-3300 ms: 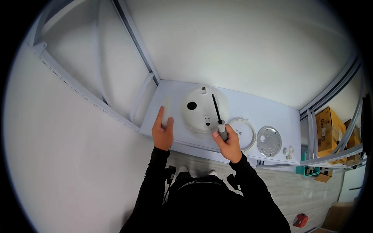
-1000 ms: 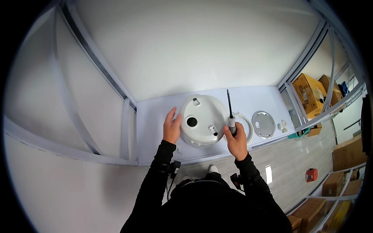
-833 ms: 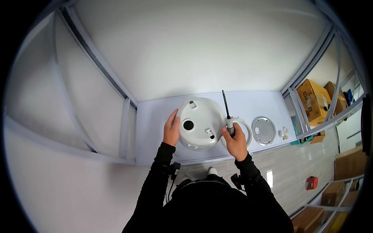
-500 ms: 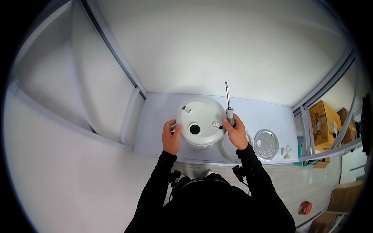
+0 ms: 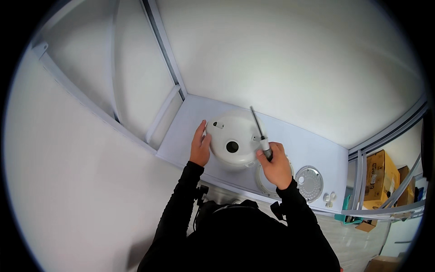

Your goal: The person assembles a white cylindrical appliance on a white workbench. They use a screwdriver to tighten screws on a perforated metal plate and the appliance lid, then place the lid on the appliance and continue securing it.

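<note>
A white, round, domed appliance cover (image 5: 226,156) lies on the bench, with a dark round hole and two small fitting openings in its top. My left hand (image 5: 200,146) is at its left side, fingers stretched and apart, thumb against or close to the rim; exact contact is unclear. My right hand (image 5: 277,167) is closed around the handle of a screwdriver (image 5: 259,128) at the cover's right edge. The shaft slants up and to the left, its tip in the air. Behind the right hand, a pale ring-shaped part (image 5: 263,180) shows in part.
A perforated metal disc (image 5: 310,183) lies to the right on the pale bench (image 5: 312,145), with several small white round parts (image 5: 330,197) beside it. Metal frame posts (image 5: 165,47) and walls border the bench. Cardboard boxes (image 5: 380,177) and a teal basket (image 5: 348,217) stand at the right.
The view has tilted, so the bench slopes down to the right. The cover has turned counterclockwise. The screwdriver leans further left, and the left hand's fingers have straightened.
</note>
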Demonstrator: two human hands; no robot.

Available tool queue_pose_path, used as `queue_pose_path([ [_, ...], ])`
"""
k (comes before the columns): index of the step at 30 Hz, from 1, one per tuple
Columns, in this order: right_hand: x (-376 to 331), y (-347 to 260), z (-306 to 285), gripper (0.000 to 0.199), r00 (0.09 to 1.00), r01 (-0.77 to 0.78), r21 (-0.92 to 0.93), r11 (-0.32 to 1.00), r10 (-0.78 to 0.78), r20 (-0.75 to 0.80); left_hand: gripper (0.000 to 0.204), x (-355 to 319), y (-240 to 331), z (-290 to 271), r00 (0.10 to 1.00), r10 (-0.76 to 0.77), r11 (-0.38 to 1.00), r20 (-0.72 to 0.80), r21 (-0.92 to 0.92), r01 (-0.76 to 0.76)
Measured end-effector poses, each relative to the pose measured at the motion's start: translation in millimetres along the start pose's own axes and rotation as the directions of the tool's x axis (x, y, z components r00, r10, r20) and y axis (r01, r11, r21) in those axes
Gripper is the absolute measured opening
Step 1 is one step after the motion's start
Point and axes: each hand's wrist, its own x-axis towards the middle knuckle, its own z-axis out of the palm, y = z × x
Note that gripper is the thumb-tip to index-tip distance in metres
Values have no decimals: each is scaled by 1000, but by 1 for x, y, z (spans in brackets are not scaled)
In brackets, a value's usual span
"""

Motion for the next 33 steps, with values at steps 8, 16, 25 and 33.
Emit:
queue_pose_path([
  [8, 0, 17, 13, 48, 994, 108, 162, 981, -109, -3, 63, -11, -1, -7, 999, -39, 998, -22, 42, 40],
  [16, 57, 52, 33, 41, 983, 178, 324, 929, -185, -9, 75, -54, 17, 5, 997, 78, 922, -21, 381, -64],
  [25, 15, 21, 17, 46, 971, 217, -44, 975, -220, -93, 79, -74, 7, 12, 988, 135, 934, -74, 342, -102],
  [33, -2, 23, 20, 44, 965, 260, 93, 961, -255, -65, 72, -93, 32, 33, 985, 40, 909, -170, 416, 35],
])
